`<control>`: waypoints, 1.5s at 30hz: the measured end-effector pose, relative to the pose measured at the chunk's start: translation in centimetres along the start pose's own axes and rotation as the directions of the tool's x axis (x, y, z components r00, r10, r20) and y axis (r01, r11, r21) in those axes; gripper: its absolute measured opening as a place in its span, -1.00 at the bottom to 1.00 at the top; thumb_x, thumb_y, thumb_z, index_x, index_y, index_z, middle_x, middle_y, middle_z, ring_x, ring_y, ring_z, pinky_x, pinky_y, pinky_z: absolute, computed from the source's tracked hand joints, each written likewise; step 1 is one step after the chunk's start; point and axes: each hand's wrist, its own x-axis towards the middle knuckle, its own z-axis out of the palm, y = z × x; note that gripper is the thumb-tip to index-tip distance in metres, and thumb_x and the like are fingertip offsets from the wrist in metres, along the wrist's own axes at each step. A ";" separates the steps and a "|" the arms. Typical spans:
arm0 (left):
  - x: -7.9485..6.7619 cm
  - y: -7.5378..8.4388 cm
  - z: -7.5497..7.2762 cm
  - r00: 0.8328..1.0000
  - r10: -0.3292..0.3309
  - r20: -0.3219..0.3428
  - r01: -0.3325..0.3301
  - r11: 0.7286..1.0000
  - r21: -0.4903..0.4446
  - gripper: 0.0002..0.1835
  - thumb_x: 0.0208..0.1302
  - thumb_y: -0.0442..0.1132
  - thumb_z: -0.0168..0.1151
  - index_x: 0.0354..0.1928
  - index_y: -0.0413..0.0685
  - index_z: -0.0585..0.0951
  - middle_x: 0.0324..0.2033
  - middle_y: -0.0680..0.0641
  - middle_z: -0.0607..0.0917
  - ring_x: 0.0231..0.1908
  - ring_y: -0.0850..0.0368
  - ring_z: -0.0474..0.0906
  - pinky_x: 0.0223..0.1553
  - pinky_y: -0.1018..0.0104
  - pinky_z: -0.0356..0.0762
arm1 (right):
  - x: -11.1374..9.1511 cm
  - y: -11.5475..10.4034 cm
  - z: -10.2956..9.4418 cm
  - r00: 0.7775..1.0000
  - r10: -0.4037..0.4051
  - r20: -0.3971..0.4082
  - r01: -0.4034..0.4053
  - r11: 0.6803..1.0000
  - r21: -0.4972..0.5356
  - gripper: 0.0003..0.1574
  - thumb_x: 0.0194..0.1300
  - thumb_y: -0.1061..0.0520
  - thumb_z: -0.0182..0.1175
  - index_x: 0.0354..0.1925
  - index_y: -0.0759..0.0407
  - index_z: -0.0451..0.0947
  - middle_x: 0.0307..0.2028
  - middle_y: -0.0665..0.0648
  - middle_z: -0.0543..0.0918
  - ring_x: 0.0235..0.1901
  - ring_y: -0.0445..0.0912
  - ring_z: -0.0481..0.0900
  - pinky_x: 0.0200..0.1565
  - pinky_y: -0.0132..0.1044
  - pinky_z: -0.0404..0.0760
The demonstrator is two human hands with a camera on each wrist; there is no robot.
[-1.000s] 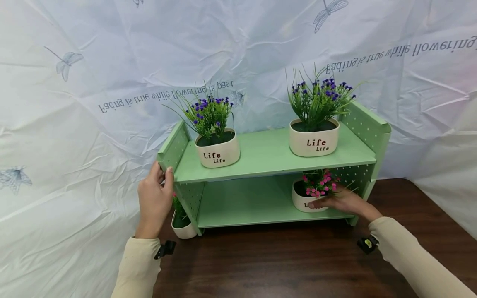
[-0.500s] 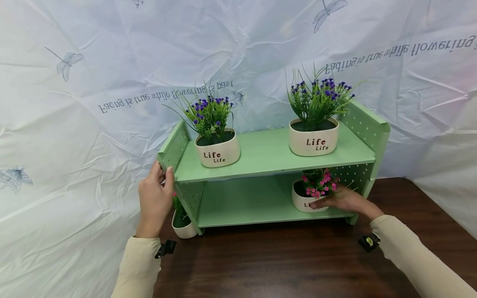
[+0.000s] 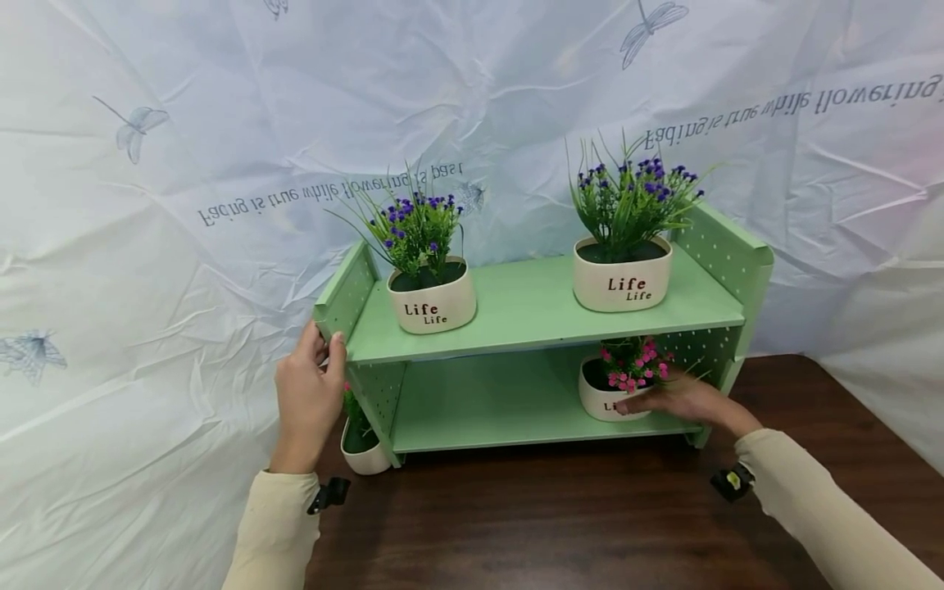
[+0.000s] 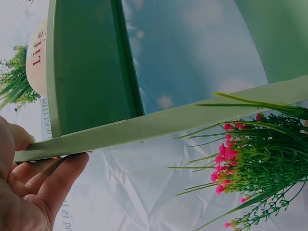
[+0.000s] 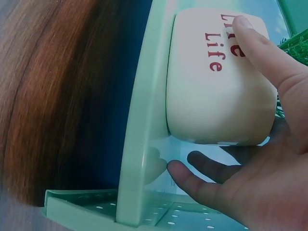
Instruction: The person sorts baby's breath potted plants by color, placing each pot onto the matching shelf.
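Note:
My left hand (image 3: 308, 401) pinches the front edge of the left side panel of a green two-tier shelf (image 3: 516, 328). The left wrist view shows the thumb on one face of the panel (image 4: 130, 132) and fingers on the other. On the lower tier, at the right, stands a cream flowerpot (image 3: 596, 400) with pink flowers. My right hand (image 3: 686, 399) holds this pot from its right side. In the right wrist view, the thumb lies across the red "Life" lettering on the pot (image 5: 211, 101), while the other fingers reach round its side, partly hidden.
Two cream pots with purple flowers, a left one (image 3: 435, 305) and a right one (image 3: 623, 279), stand on the upper tier. Another pink-flowered pot (image 3: 366, 460) sits outside the left panel on the brown table (image 3: 516, 524). A printed cloth (image 3: 487, 98) hangs behind.
Hardly anything differs. My right thumb has slid slightly to the right on the pot front; the left hand keeps its place on the panel.

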 end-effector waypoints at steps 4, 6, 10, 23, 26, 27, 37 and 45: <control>-0.1 0.0 0.0 1.000 0.000 -0.001 0.000 1.000 -0.001 -0.76 0.58 -0.30 0.18 0.09 -0.34 0.63 -0.07 -0.32 0.81 -0.07 -0.19 0.81 -0.29 0.21 0.66 | -0.3 -0.2 0.1 0.997 0.015 -0.069 -0.015 1.000 -0.004 -0.22 0.50 -0.01 0.32 0.41 0.50 0.40 0.22 0.37 0.67 0.24 0.31 0.61 0.23 0.17 0.59; -0.1 0.0 -0.1 1.000 0.000 -0.003 0.000 1.000 0.001 -0.76 0.59 -0.30 0.17 0.10 -0.35 0.63 -0.07 -0.32 0.81 -0.07 -0.19 0.81 -0.29 0.21 0.66 | -0.6 -0.6 0.1 0.989 0.087 -0.120 -0.086 0.996 0.012 0.04 0.42 -0.10 0.41 0.49 0.54 0.22 0.15 0.44 0.66 -0.09 0.20 0.73 0.00 0.06 0.70; -0.1 0.1 -0.4 1.000 -0.003 -0.006 0.004 1.000 0.006 -0.73 0.60 -0.28 0.16 0.13 -0.35 0.63 -0.05 -0.33 0.80 -0.06 -0.21 0.80 -0.27 0.15 0.68 | -2.0 -1.8 -0.3 0.965 0.190 -0.182 -0.199 0.979 -0.031 0.34 0.36 -0.20 0.44 0.55 0.63 -0.06 0.22 0.65 0.51 -0.29 0.12 0.66 -0.23 -0.01 0.66; -0.1 -0.1 -0.5 1.000 0.001 -0.012 -0.001 1.000 -0.001 -0.77 0.58 -0.30 0.18 0.05 -0.37 0.63 -0.07 -0.32 0.81 -0.06 -0.19 0.80 -0.23 0.11 0.70 | -8.3 -4.5 -1.9 0.919 0.048 -0.392 -0.113 0.983 -0.144 -0.56 0.44 -0.03 0.41 0.17 0.15 0.68 0.01 0.19 0.77 -0.10 -0.11 0.74 -0.24 -0.28 0.68; -0.1 -0.1 -0.4 1.000 0.003 -0.012 -0.003 1.000 -0.004 -0.78 0.58 -0.30 0.18 0.05 -0.37 0.63 -0.08 -0.31 0.81 -0.07 -0.19 0.81 -0.24 0.15 0.69 | -9.3 -4.7 -2.1 0.824 0.004 -0.567 -0.121 0.978 -0.168 -0.77 0.45 0.01 0.41 0.01 0.02 0.74 -0.18 -0.10 0.79 -0.30 -0.40 0.60 -0.36 -0.44 0.52; -0.1 -0.1 -0.4 1.000 0.003 -0.013 -0.003 1.000 -0.004 -0.78 0.58 -0.31 0.18 0.04 -0.37 0.62 -0.08 -0.31 0.81 -0.07 -0.19 0.81 -0.25 0.15 0.69 | -9.5 -4.7 -2.1 0.784 -0.010 -0.620 -0.114 0.981 -0.160 -0.79 0.45 0.04 0.41 0.00 0.03 0.74 -0.20 -0.18 0.77 -0.32 -0.44 0.57 -0.36 -0.48 0.48; 0.0 -0.1 -0.3 1.000 -0.002 -0.005 0.002 1.000 -0.010 -0.78 0.59 -0.32 0.17 0.07 -0.37 0.61 -0.06 -0.36 0.79 -0.06 -0.28 0.79 -0.17 -0.23 0.73 | -8.6 -3.9 -2.9 0.554 -0.010 -0.832 -0.021 0.999 -0.027 -0.64 0.40 0.21 0.40 0.07 0.26 0.53 -0.20 -0.38 0.57 -0.31 -0.59 0.54 -0.23 -0.75 0.46; 0.0 -0.1 0.1 1.000 -0.003 0.009 0.003 1.000 -0.017 -0.77 0.59 -0.31 0.17 0.08 -0.36 0.62 -0.04 -0.35 0.79 -0.05 -0.24 0.79 -0.18 -0.16 0.73 | -7.5 -3.4 -3.2 0.472 -0.017 -0.881 -0.008 1.000 -0.023 -0.42 0.38 0.24 0.41 0.25 0.35 0.43 -0.06 -0.36 0.48 -0.17 -0.64 0.49 -0.21 -0.78 0.48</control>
